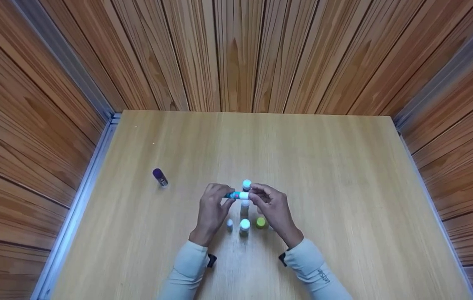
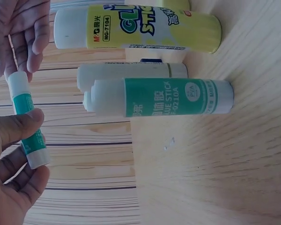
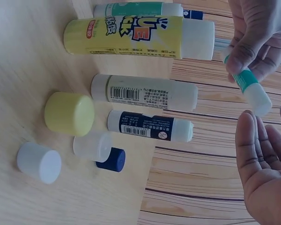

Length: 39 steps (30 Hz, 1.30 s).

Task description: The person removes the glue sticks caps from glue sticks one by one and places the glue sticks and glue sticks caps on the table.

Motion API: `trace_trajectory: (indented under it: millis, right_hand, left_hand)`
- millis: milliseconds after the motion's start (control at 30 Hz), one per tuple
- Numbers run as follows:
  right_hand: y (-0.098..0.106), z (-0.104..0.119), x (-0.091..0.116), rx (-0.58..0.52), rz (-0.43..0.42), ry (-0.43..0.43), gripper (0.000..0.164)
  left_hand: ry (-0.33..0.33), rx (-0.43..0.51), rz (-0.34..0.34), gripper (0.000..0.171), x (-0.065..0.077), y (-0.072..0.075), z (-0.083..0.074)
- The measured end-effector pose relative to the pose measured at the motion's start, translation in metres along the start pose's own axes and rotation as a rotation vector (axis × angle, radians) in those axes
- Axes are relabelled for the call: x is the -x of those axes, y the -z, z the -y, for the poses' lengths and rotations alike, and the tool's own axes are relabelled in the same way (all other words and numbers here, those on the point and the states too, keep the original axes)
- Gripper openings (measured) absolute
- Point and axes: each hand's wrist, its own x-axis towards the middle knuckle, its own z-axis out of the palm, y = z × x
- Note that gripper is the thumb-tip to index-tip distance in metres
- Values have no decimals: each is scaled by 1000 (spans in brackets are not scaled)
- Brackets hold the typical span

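Note:
My left hand grips a small glue stick with a green label and white ends, its thumb pressed along the label in the left wrist view. The stick lies level above the table in the head view. My right hand is at the stick's white end, fingertips right beside it. In the right wrist view those fingers are extended and relaxed, not wrapped round the stick. Below stand a yellow glue stick, a white one with a barcode, a navy-labelled one and a larger green-labelled one.
Loose caps sit on the wooden table: yellow, white, translucent and navy. A stick with a dark purple cap stands off to the left. Wood-panelled walls enclose the back and sides.

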Motion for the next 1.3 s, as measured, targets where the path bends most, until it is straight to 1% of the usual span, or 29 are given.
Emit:
trace_trajectory:
  millis: [133, 267, 367, 467, 567, 633, 767, 867, 1000, 1100, 1167, 1233, 1300]
  right_hand:
    - [1, 11, 1, -44, 41, -51, 33]
    - [1, 24, 2, -86, 85, -89, 32]
    - [1, 24, 2, -124, 87, -99, 31]
    - [0, 17, 1, -138, 81, -76, 26]
    - [-2, 7, 1, -90, 72, -36, 24]
    - [-4, 0, 1, -24, 61, -5, 27]
    - [-5, -4, 3, 92, 35, 82, 30]
    - [-4, -3, 4, 125, 19, 139, 28]
    - [0, -4, 5, 127, -11, 176, 27]
    - [4, -3, 5, 124, -49, 178, 27]
    - [7, -7, 5, 139, -74, 169, 26]
    - [9, -10, 5, 170, -100, 153, 26]
    - [11, -18, 5, 229, -116, 131, 27]
  left_hand:
    - [-37, 7, -13, 18, -1, 0, -1]
    - [-71, -7, -24, 19, -2, 0, 0]
    - [-117, -29, -19, 19, -2, 0, 1]
    - [-153, -46, 6, 19, -2, 1, 1]
    - [-156, -51, 41, 18, -2, 3, 3]
    - [-147, -43, 64, 18, -2, 4, 4]
    - [-133, -32, 115, 19, 0, 7, 7]
    - [-105, -39, 135, 20, 0, 9, 11]
    - [-23, 0, 129, 22, 2, 13, 18]
    - [39, 87, 116, 23, 5, 12, 26]
    - [84, 176, 109, 23, 8, 9, 32]
    - [125, 271, 104, 23, 13, 5, 38]
    - [159, 360, 96, 23, 17, 1, 42]
